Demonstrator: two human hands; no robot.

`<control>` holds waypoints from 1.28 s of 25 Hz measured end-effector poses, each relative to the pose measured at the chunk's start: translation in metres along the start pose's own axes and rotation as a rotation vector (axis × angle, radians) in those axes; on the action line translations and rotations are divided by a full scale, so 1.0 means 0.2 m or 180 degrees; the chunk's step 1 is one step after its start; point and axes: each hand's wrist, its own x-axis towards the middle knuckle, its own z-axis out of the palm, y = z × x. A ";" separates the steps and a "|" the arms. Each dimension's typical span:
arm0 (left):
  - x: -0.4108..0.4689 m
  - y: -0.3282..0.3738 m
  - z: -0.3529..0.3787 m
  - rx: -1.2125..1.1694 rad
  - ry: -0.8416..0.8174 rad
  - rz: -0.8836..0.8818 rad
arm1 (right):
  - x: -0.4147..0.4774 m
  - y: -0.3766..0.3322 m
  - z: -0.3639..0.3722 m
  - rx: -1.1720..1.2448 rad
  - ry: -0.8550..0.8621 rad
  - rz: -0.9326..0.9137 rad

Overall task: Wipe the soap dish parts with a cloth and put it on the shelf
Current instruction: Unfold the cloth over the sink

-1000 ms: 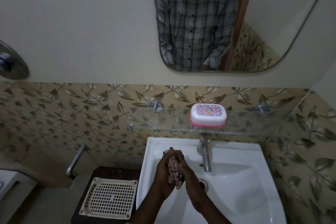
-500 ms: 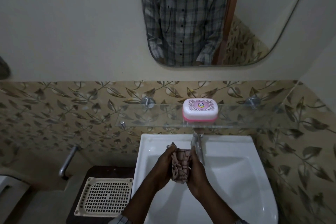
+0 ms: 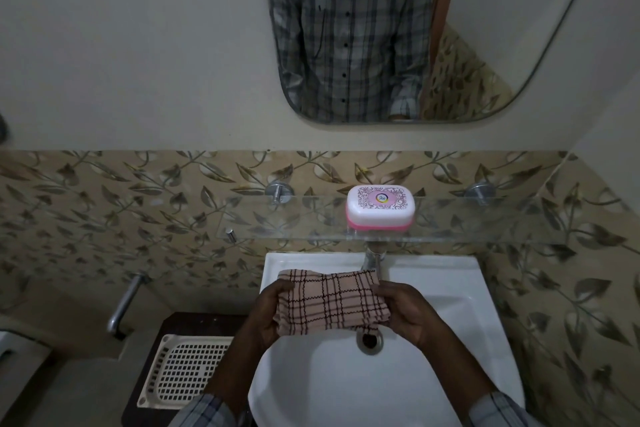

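I hold the checked cloth (image 3: 329,302) with both hands over the white sink (image 3: 450,288). My left hand (image 3: 268,314) grips its left end and my right hand (image 3: 410,314) grips its right end. My fingers are curled under the edges and my thumbs lie on top. The cloth is folded and lies flat between my hands. The round drain (image 3: 370,340) peeks out under the near edge of the cloth, just beside my right hand. Right past the cloth, away from me, stands the metal tap (image 3: 373,258), and the cloth hides its lower part. Above the tap, farther back than my fingers, is the glass shelf (image 3: 485,232) on the wall. The soap dish (image 3: 381,208) sits on that shelf, up and a bit to the right of the middle of the cloth. Its white lid is on its pink base. It is well apart from my hands, with the tap and the front edge of the shelf in between. To the left of my left hand, lower down, is a white tray with holes (image 3: 187,371) on a dark stand (image 3: 194,321). Farther left, a metal pipe (image 3: 123,305) sticks out of the wall. Leaf tiles (image 3: 104,211) cover the wall behind the shelf. High above my hands is a mirror (image 3: 519,10), and it shows my checked shirt (image 3: 353,28).
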 end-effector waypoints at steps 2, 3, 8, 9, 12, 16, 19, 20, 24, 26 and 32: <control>0.06 -0.04 -0.02 0.1081 0.0791 0.0739 | 0.02 0.01 -0.03 -0.0086 0.0197 -0.0230; 0.08 -0.06 -0.02 0.1511 0.1087 0.1130 | 0.03 0.01 -0.04 -0.0138 0.0300 -0.0334; 0.15 -0.14 0.03 0.2990 0.2180 0.2092 | 0.04 0.06 -0.03 -0.0610 0.0292 -0.0428; 0.16 -0.16 0.05 0.3030 0.2255 0.2105 | 0.05 0.07 -0.01 -0.0816 0.0307 -0.0499; 0.15 -0.15 0.07 0.2329 0.1942 0.1888 | 0.07 0.09 0.02 -0.0977 0.0572 -0.0606; 0.11 -0.09 0.05 0.2189 0.1615 0.1676 | 0.05 0.09 0.01 -0.0530 0.0679 -0.0223; 0.09 -0.10 0.02 0.2122 0.1531 0.1901 | 0.07 0.15 0.01 -0.0732 0.0863 -0.0552; 0.09 -0.11 0.00 0.1921 0.1490 0.1844 | 0.09 0.18 0.02 -0.0821 0.0950 -0.0673; 0.00 -0.07 -0.21 0.1623 0.1559 0.1783 | 0.18 0.28 0.16 -0.1022 0.0708 -0.0774; -0.07 -0.02 -0.39 0.1628 0.1754 0.2018 | 0.27 0.35 0.34 -0.1072 0.0418 -0.0819; -0.26 0.09 -1.10 0.2837 0.2721 0.2379 | 0.56 0.79 0.98 -0.1828 0.0178 -0.0581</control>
